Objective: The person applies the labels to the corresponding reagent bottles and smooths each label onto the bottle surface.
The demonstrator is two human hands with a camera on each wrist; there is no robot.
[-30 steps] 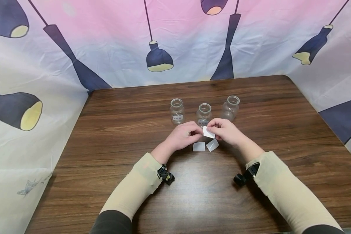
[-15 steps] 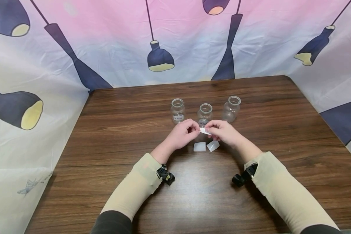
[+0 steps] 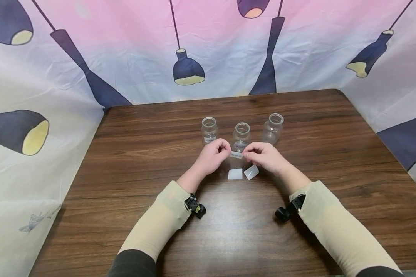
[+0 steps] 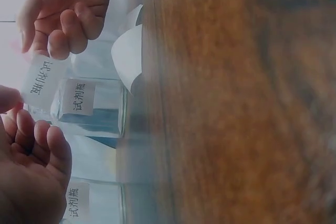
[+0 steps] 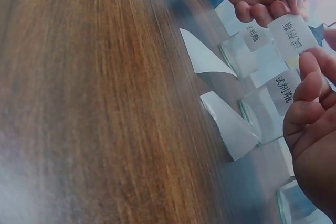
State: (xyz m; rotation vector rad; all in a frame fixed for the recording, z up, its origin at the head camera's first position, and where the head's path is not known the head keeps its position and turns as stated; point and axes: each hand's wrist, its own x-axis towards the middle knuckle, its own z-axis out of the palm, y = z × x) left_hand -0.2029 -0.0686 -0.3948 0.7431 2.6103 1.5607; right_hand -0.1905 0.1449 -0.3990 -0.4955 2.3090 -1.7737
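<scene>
A small white label [image 3: 236,154] with printed black characters is stretched between both hands, just in front of the middle glass jar [image 3: 241,130]. My left hand [image 3: 211,157] pinches its left end between thumb and forefinger. At the other end, the thumb and fingertips of my right hand [image 3: 265,156] pinch it. In the right wrist view the label [image 5: 292,35] hangs apart from the jars. The middle jar carries a similar label [image 4: 79,97] on its front. Another labelled jar [image 3: 209,130] stands to the left, partly behind my left hand.
A third glass jar [image 3: 273,129], with no label visible, stands at the right. Two white paper pieces, one flat [image 3: 235,174] and one curled [image 3: 251,172], lie on the wooden table [image 3: 131,154] before the hands. A patterned cloth [image 3: 222,42] hangs behind.
The label has been tilted from its blank white face to its printed side. My left hand has shifted slightly up and now holds the end opposite my right hand. Jars and paper stay put.
</scene>
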